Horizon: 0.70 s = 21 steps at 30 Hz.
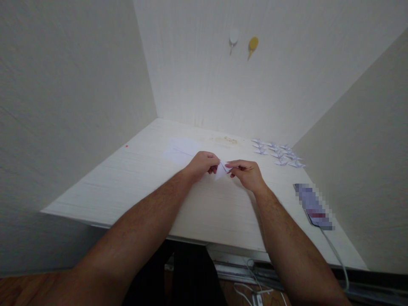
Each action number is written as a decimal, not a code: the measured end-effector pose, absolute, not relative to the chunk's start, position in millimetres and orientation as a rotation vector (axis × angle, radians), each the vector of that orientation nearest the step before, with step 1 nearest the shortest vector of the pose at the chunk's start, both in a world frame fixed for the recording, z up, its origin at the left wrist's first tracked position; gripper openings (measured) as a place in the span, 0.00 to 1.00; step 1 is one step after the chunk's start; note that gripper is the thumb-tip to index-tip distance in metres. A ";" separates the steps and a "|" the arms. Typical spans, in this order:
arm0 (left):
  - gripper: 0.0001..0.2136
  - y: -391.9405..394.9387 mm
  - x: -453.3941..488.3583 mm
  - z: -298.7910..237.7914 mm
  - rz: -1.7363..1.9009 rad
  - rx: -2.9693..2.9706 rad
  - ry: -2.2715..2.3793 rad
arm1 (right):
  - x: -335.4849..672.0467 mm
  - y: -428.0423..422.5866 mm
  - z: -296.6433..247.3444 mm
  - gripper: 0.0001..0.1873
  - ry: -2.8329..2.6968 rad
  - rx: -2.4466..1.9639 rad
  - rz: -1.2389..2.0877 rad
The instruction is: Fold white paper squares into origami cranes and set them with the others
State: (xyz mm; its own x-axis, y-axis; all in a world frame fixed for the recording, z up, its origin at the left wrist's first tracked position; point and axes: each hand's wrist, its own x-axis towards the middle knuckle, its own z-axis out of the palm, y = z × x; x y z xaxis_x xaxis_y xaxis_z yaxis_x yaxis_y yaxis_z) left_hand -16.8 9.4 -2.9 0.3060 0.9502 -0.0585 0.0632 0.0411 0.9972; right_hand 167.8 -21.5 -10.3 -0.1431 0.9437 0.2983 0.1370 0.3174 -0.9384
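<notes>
Above the middle of the white table, a small folded piece of white paper (219, 172) is held between both hands. My left hand (205, 162) pinches its left side between thumb and fingers. My right hand (247, 172) grips the right side, its index finger and thumb pressed on the folds. One pointed flap hangs down toward me. The fingers cover parts of the paper. Left of my left hand, sheets of white paper (180, 148) lie flat on the table.
Several folded white paper cranes (280, 154) stand in rows at the back right. A phone (314, 208), its screen blurred out, lies at the right with a white cable (336, 253) running off the table edge (191, 241). Walls enclose the table's back and sides.
</notes>
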 end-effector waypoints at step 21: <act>0.05 11.9 -14.4 -8.8 0.955 1.294 1.020 | 169.9 -19.9 -13.4 0.11 -1.646 -0.944 0.868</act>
State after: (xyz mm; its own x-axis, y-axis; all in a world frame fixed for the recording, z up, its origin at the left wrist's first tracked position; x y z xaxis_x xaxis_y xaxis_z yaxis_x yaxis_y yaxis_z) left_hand -14.4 11.9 -8.8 0.2854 0.9569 -0.0541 0.0092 0.0537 0.9985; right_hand 169.9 -19.9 -13.4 -0.1875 0.8946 0.4055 0.1708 0.4363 -0.8835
